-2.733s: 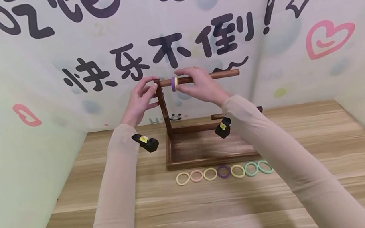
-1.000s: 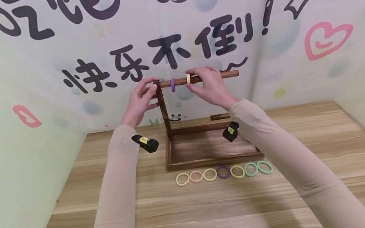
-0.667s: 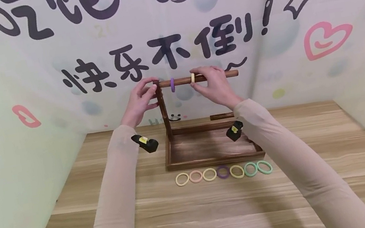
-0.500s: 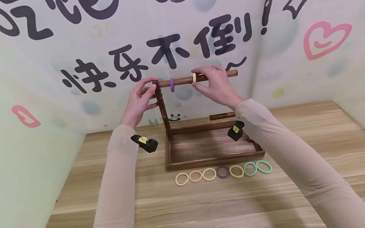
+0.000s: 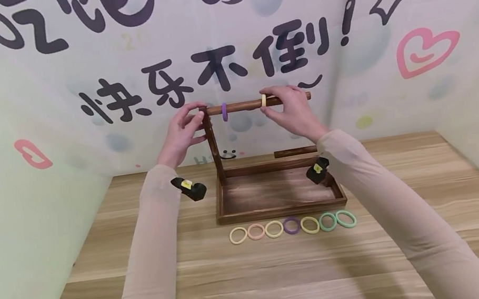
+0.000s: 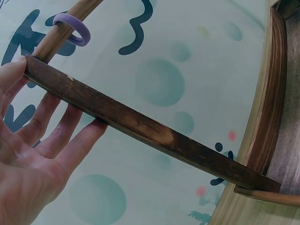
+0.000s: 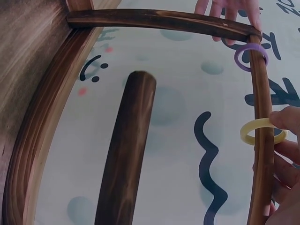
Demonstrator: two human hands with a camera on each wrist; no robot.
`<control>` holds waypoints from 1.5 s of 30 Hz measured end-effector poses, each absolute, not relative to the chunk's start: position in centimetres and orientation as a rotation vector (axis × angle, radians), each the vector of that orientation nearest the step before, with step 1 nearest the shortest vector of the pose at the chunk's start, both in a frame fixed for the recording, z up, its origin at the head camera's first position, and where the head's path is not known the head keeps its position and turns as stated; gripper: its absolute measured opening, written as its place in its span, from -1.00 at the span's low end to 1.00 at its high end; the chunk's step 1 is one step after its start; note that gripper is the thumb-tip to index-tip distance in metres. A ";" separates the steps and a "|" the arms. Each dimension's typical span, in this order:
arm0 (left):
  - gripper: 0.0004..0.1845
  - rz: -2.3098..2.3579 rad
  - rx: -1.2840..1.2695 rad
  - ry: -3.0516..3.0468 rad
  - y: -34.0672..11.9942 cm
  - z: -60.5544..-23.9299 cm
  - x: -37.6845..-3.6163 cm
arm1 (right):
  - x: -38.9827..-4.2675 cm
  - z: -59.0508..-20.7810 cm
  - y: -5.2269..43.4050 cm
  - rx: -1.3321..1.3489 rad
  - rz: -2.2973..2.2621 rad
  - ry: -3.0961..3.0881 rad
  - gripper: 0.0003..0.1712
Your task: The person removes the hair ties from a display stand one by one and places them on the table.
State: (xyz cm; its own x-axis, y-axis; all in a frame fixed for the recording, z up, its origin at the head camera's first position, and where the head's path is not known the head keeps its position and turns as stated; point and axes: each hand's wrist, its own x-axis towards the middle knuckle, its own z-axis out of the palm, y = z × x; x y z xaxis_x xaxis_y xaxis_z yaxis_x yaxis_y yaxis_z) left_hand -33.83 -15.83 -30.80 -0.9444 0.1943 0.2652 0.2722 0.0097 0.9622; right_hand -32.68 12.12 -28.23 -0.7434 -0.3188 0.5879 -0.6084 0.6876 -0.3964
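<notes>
A dark wooden stand has an upright post (image 5: 214, 146) and a long top rod (image 5: 243, 106) reaching right. My left hand (image 5: 181, 133) grips the post's upper end, thumb near the corner and fingers along its side (image 6: 112, 112). With thumb and fingertips, my right hand (image 5: 294, 112) pinches a pale yellow ring (image 5: 263, 101) that encircles the rod, nearer the free end. A purple ring (image 5: 224, 112) hangs loose on the rod close to the post. In the right wrist view the yellow ring (image 7: 245, 133) sits around the rod, well apart from the purple ring (image 7: 238, 58).
Below is the stand's shallow tray base (image 5: 279, 213). A shorter lower rod (image 5: 295, 151) lies behind it, its right part hidden by the right sleeve. Several rings, yellow, pink, purple (image 5: 291, 226) and green (image 5: 327, 222), lie in a row before the tray on the wooden table (image 5: 264, 289).
The right hand has drawn the yellow ring rightward along the rod, away from the purple ring it was beside. The purple ring and the left hand have stayed in place.
</notes>
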 end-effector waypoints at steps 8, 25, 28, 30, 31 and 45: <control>-0.72 -2.114 -0.503 -2.188 -15.8 -30.8 -33.8 | -32.6 -28.3 13.1 0.714 0.816 -2.408 -0.55; -0.71 -2.105 -0.513 -2.205 -15.8 -31.0 -33.9 | -32.9 -28.9 15.5 0.729 0.876 -2.326 -0.59; -0.71 -2.099 -0.505 -2.207 -15.8 -31.0 -34.0 | -33.1 -29.0 15.9 0.734 0.912 -2.309 -0.60; -0.72 -2.095 -0.501 -2.206 -15.8 -30.9 -34.0 | -33.2 -29.0 16.3 0.729 0.931 -2.300 -0.60; -0.72 -2.095 -0.502 -2.206 -15.8 -30.9 -34.0 | -33.2 -29.0 16.4 0.724 0.941 -2.294 -0.60; -0.72 -2.080 -0.522 -2.198 -15.8 -30.9 -34.0 | -33.1 -29.6 18.5 0.676 0.948 -2.294 -0.61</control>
